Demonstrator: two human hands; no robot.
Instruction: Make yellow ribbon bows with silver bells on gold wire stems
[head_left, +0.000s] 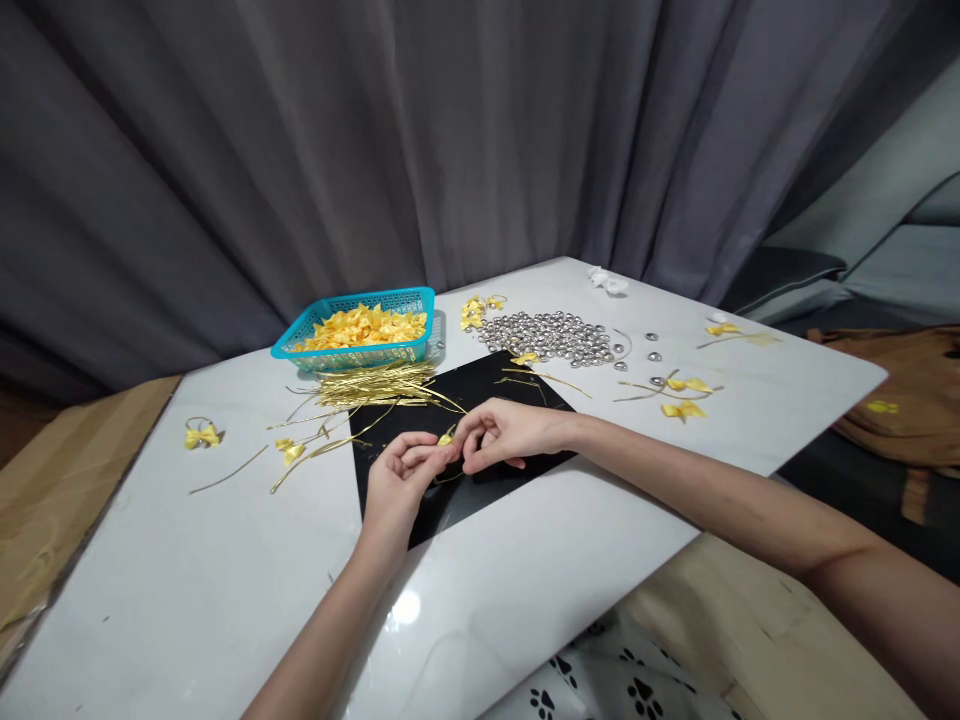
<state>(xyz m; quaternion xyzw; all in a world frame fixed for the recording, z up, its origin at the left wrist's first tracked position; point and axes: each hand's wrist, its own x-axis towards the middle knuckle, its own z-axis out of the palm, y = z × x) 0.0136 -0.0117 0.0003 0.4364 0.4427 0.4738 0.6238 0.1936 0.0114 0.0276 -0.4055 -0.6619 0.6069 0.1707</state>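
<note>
Above the black mat (442, 515), my left hand (405, 470) and my right hand (506, 435) meet with fingers bent and closed. Between their fingertips shows a small yellow ribbon bow (446, 438), mostly covered by the fingers. A thin strand curves below the fingertips. Both hands seem to pinch the bow from either side; the exact grip of the right fingertips is partly hidden. Just beyond the hands lies a bundle of gold twist ties (379, 385). A loose yellow bow (525, 359) rests at the mat's far edge.
A blue basket (352, 355) of yellow bows stands at the back left. Many silver dome-shaped pieces (551, 338) are heaped behind the mat. A bow with a looped tie (201, 434) lies at left; more bows (682, 408) and ties lie right on the white table (187, 580).
</note>
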